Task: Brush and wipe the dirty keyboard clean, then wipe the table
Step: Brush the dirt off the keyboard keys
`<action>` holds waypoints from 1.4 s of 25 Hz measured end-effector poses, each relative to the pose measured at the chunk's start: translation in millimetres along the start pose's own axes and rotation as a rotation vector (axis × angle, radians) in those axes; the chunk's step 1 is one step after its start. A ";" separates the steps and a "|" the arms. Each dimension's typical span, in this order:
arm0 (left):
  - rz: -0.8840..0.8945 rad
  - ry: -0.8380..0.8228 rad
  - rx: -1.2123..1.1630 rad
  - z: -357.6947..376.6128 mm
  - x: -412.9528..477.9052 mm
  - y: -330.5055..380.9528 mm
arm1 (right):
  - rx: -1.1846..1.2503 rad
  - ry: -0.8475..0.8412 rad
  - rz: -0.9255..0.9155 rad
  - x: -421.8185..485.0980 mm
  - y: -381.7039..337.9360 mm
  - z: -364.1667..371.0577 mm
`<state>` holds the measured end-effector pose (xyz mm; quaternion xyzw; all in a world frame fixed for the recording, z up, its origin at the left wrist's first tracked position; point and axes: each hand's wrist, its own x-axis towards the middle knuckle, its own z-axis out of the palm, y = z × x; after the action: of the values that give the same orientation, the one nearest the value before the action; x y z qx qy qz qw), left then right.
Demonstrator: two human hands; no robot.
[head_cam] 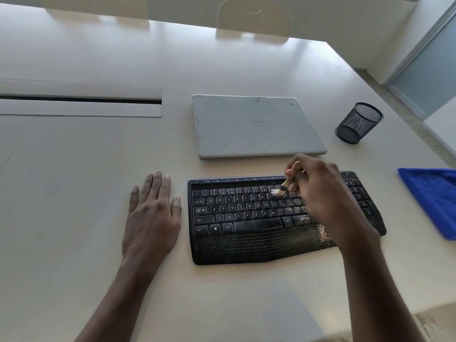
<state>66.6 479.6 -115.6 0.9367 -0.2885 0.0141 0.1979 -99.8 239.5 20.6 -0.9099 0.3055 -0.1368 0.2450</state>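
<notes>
Head view: the right hand (318, 193) is pinching a brush (286, 181) over the keyboard (246, 218), hiding its right keys; the left hand (153, 213) is lying flat on the tabletop (98, 169). Laptop (256, 124), mesh cup (359, 123) and blue cloth (434, 201) are sitting nearby.

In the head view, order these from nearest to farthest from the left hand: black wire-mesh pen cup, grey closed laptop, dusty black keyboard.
1. The dusty black keyboard, just right of the left hand.
2. The grey closed laptop, beyond the keyboard, farther right.
3. The black wire-mesh pen cup, far right, past the laptop.
</notes>
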 end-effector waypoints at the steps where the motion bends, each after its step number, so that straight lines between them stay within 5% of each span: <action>1: 0.001 -0.002 0.002 -0.3 -0.2 -0.2 | -0.003 0.024 0.026 -2.2 -0.1 -2.0; 16: -0.023 0.077 -0.150 -7.2 -11.1 20.2 | 0.146 0.114 0.084 -19.8 11.4 -7.5; 21: 0.114 0.074 -0.195 -2.0 -33.7 68.1 | 0.076 0.265 0.138 -24.1 24.4 -6.0; 35: 0.190 0.064 0.034 23.7 -37.0 100.2 | 0.189 0.185 0.091 -37.0 31.8 0.6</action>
<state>-21.0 414.8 -106.3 0.9074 -0.3694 0.0676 0.1889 -143.8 240.7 -0.4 -0.8516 0.3533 -0.2370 0.3062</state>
